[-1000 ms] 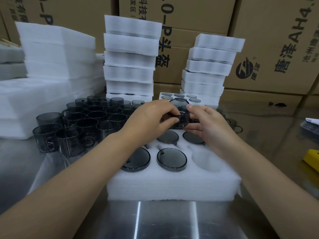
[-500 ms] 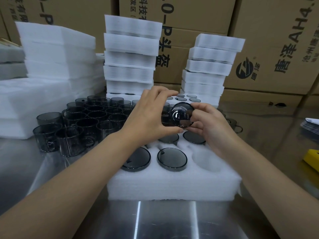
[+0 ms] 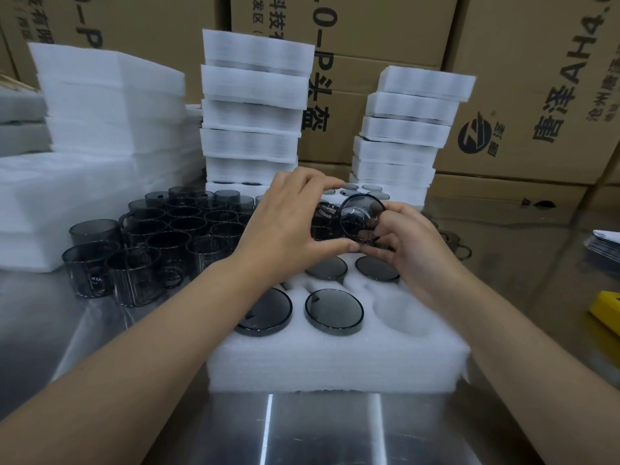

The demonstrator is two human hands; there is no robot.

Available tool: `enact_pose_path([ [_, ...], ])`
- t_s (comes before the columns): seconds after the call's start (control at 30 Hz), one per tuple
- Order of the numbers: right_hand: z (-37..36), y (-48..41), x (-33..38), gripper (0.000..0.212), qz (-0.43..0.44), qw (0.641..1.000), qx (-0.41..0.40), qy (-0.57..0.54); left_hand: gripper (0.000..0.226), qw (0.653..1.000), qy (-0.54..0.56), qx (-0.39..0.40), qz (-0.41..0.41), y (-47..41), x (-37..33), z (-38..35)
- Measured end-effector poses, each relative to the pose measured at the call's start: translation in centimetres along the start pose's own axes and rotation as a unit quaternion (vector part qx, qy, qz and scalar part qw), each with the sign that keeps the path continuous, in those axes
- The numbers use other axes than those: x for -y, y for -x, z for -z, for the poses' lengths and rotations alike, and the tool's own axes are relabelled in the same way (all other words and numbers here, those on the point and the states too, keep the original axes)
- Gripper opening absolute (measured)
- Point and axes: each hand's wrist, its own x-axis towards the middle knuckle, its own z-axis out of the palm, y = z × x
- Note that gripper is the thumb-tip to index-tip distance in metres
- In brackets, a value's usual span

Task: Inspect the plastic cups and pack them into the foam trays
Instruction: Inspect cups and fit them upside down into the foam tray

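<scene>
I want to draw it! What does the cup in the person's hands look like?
The cup is dark, smoky, see-through plastic, round with a thin dark rim. It is tipped on its side in the air, one round end facing the camera, with a glint on it. The left hand curls round its body, thumb below; the right hand pinches its lower right edge. It hangs above the far end of the foam tray, touching only the hands. No handle shows.
</scene>
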Motion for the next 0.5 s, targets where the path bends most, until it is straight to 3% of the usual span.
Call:
enact_pose_path([
  [0.17, -0.11, 0.11, 0.06, 0.035, 0.005, 1.0, 0.01, 0.003, 0.068, 1.0, -0.008, -0.014, 0.005, -0.14, -0.01, 0.18],
  [0.33, -0.21, 0.39, 0.44, 0.054, 0.015, 0.998, 0.053, 0.044, 0.057, 0.999, 0.026, -0.009, 0.029, -0.04, -0.04, 0.2],
  [0.5, -0.07, 0.73, 0.45, 0.051, 0.051, 0.991, 0.109, 0.062, 0.062, 0.998, 0.051, -0.006, 0.045, -0.11, -0.21, 0.3],
])
